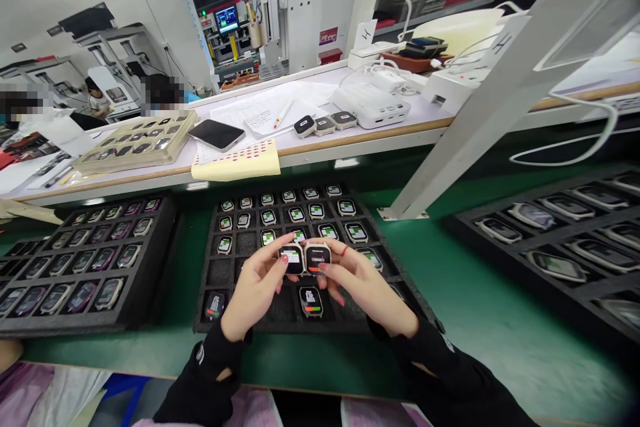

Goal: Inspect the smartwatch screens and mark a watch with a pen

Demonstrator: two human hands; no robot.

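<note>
Head view. Left hand pinching a small watch body at its sides, screen facing up toward the camera, white-and-green display lit. Right hand gripping a second watch body the same way, screen up, red bar showing low on the display. Both pieces held side by side, edges touching or nearly so, long axes running away from the wrists. Held just above the middle black foam tray.

Beneath the grip: empty pockets near the left wrist, one more lit unit directly below the fingers, another off to the left of the left hand. Beyond the fingertips, rows of lit units fill the tray's far half. Open green mat to the right of the right hand; a white slanted post bounds that room farther out. Left of the left hand, another tray sits close.

Right palm hides part of the tray's right pockets. Screen text too small to read. Both forearms in black sleeves, cut off at the bottom edge.
</note>
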